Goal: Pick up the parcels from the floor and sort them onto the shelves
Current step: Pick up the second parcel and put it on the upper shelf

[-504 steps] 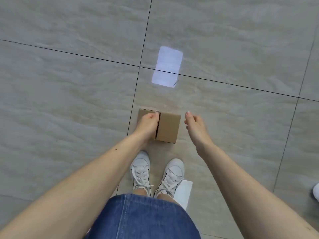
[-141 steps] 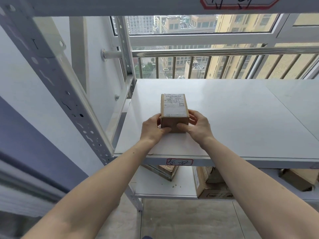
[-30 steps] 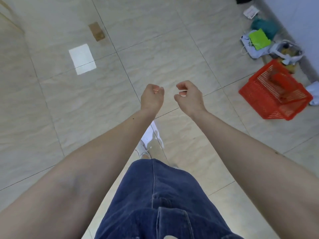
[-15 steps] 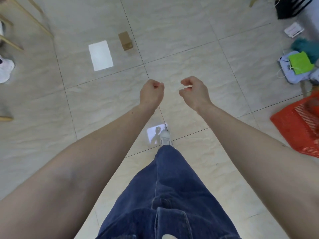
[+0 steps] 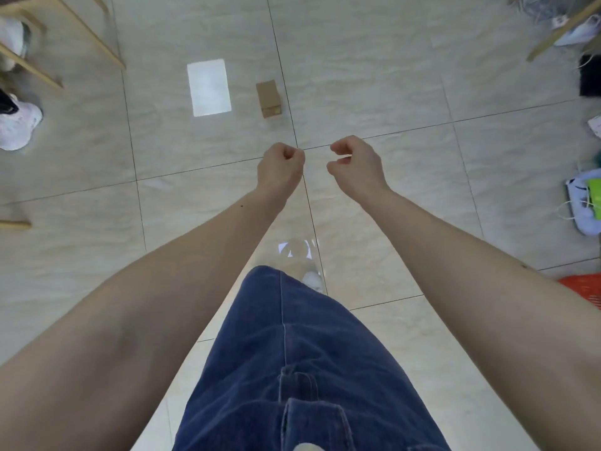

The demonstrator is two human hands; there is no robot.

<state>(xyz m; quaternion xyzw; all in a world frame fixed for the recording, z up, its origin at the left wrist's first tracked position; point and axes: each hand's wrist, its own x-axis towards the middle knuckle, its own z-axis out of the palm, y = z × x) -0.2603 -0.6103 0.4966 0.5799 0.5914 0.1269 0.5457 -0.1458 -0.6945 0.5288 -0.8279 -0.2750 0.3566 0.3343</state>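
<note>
Presently, head view, items as they are lying:

1. Parcel (image 5: 268, 98): one small brown cardboard box, lying on the tiled floor (image 5: 374, 76) ahead of the person, just right of a bright rectangular patch of light (image 5: 209, 87) and just left of a tile seam. Nothing is touching it.
2. Left hand (image 5: 281, 166): hanging above the floor in front of the body, fingers curled into a loose fist, carrying nothing.
3. Right hand (image 5: 356, 166): hanging beside the left, apart from it, fingers half curled with the thumb tucked near them, likewise carrying nothing.
4. Denim leg (image 5: 292, 353) and a white shoe (image 5: 313, 279): pointing toward the parcel; the person appears to be walking that way.
5. Surrounds: wooden furniture legs (image 5: 81, 34) and a white sneaker (image 5: 19, 126) at left; a red basket (image 5: 585, 289) and a heap of bags (image 5: 585, 206) at right. No shelves are showing.

Step in hand, as judged: approaching the parcel for a pickup. Doing it well is likely meaning stopping close with the feet just short of the box, bending, uncurling both hands, and taking the two long sides between the palms. Stray footwear at the left edge is posing a minor trip risk.
</note>
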